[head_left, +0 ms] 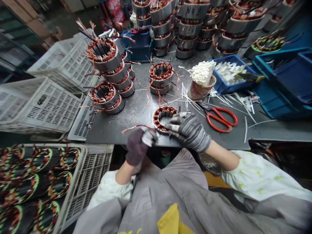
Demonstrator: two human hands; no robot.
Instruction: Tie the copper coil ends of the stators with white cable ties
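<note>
A motor stator (159,122), a ring with copper windings, lies near the bench's front edge. My right hand (191,131), in a grey striped glove, holds its right side, with fingers over the rim. From its left side a copper wire lead (136,126) stretches out leftward. Just below that lead is my left hand (137,146), in a dark glove with pale fingertips. Its fingers are closed and slightly blurred; whatever they hold, if anything, is hidden. Behind the ring stand two stacked stators (160,79) with loose leads.
Red-handled scissors (220,118) lie right of my right hand among white sleeves. Behind them are a cup (201,86) of white sticks and a blue bin (230,73). Stator stacks (110,66) stand left and back. White crates (44,104) flank the bench; finished-looking stators (44,159) fill one crate.
</note>
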